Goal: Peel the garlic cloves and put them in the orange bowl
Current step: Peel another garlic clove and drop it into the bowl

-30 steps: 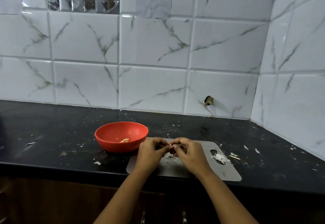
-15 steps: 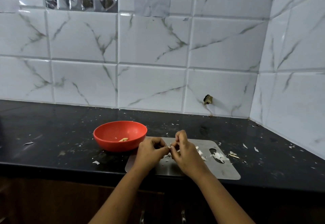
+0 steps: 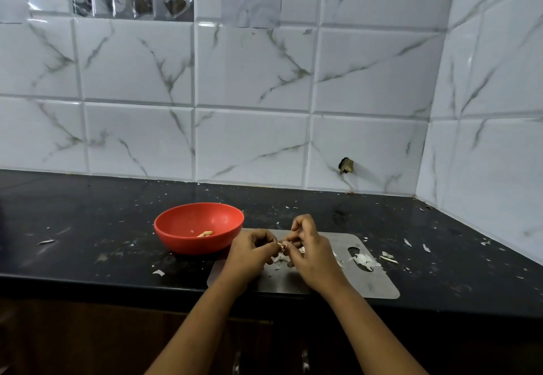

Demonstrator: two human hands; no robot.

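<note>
A small garlic clove (image 3: pixel 282 246) is pinched between the fingertips of my left hand (image 3: pixel 249 252) and my right hand (image 3: pixel 311 252), just above the steel cutting board (image 3: pixel 373 285). Both hands have their fingers curled round it, so most of the clove is hidden. The orange bowl (image 3: pixel 164 227) stands on the black counter just left of my left hand, with a peeled clove (image 3: pixel 205 233) lying inside it. White garlic skins (image 3: pixel 363 258) lie on the board near its handle hole.
The black counter (image 3: pixel 88 227) is strewn with small skin flakes, more of them at the right (image 3: pixel 388 257). Tiled walls close the back and the right side. The counter's front edge runs under my wrists, with dark cabinet doors below.
My right hand's fingers have shifted and lifted slightly on the clove over the last second. The left hand stays in place. The bowl and board have not moved.
</note>
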